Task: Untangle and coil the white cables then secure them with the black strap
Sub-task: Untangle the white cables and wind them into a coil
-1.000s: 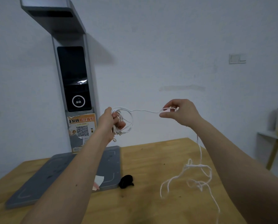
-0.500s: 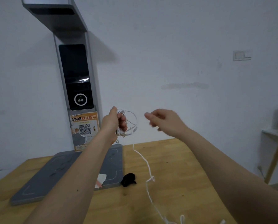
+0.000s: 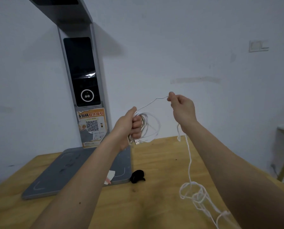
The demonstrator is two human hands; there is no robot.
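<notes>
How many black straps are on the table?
1. The black strap lies on the wooden table, touching the grey base's front right corner. No other is visible.

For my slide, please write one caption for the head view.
Left hand grips coiled white cable; right hand pinches its strand; black strap lies on table.

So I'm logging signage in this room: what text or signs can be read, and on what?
"身份码取件指引": heading of the orange sticker on the grey kiosk.
QR code on the same sticker; the small print under it is too blurred to read.
Round icon on the kiosk's black screen: no legible characters.
</notes>
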